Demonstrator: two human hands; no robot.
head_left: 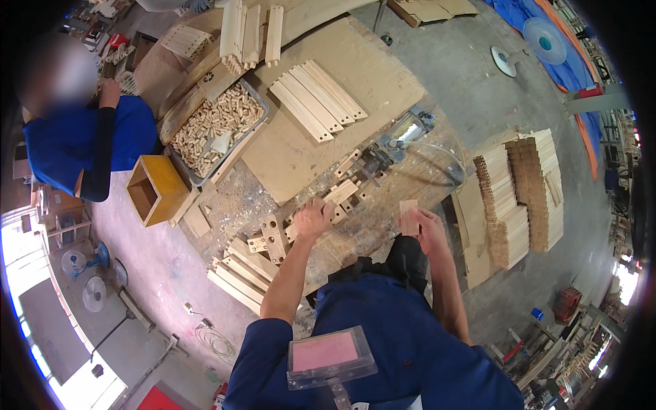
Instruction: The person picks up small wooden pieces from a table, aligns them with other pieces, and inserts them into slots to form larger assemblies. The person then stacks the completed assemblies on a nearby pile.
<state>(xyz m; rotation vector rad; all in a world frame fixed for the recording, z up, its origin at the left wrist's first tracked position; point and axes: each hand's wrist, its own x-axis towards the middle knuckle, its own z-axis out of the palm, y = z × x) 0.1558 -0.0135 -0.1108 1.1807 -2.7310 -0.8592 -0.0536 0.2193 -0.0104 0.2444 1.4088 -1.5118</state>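
My left hand point(313, 220) lies over a short pale wooden strip point(342, 192), its fingers bent around the strip's near end. The strip sits among small wooden blocks with drilled holes on the worktable. Just beyond it stands a metal clamp-like fixture point(372, 164). In my right hand point(430, 231) is a small flat wooden piece point(409, 217), pinched between thumb and fingers and held up near the table's front edge. By my left wrist lies a drilled wooden block point(273, 239) with large dark holes. Part of the strip is hidden under my left hand.
Drilled slats point(318, 99) rest on cardboard at the table's far side. A tray point(261, 113) of wooden dowels and a yellow box point(154, 191) stand left. More slats point(239, 277) lie near left. Stacked wood point(506, 212) sits right. A co-worker in blue point(89, 150) is far left.
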